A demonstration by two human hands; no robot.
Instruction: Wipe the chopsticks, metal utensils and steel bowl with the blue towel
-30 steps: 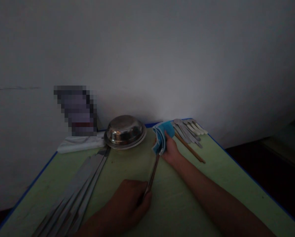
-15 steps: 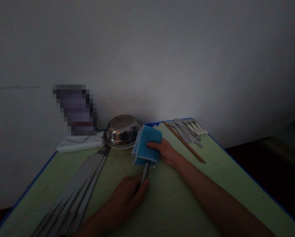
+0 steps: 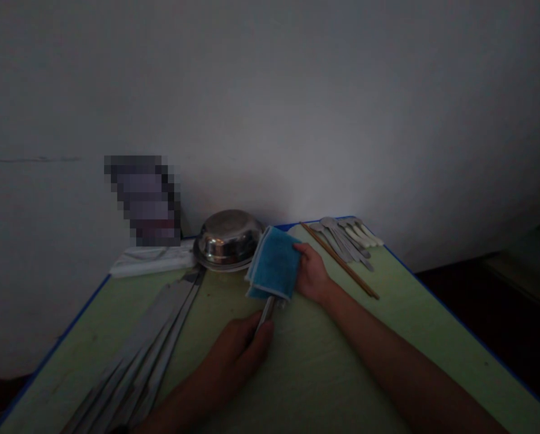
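Observation:
My left hand [image 3: 243, 358] is closed around the narrow metal handle [image 3: 265, 314] of a utensil, held over the middle of the table. The utensil's far end is hidden by a folded blue cloth [image 3: 276, 262] with white edges, so its kind does not show. My right hand [image 3: 313, 274] grips this cloth from the right side, thumb on the front and the other fingers behind it. Just behind the cloth, an upside-down shiny metal bowl [image 3: 227, 235] rests near the wall.
On the right lie a pair of wooden chopsticks [image 3: 342, 262] and several spoons [image 3: 337, 235], some with white handles. Long grey strips [image 3: 134, 355] stretch along the left. A white flat item [image 3: 150, 259] lies below a blurred-out upright object [image 3: 146, 202]. The green table [image 3: 433, 337] has blue edges.
My right thumb has shifted from the middle of the cloth to its upper right edge. The cloth has turned slightly. My left hand keeps its hold, and the view has moved a little.

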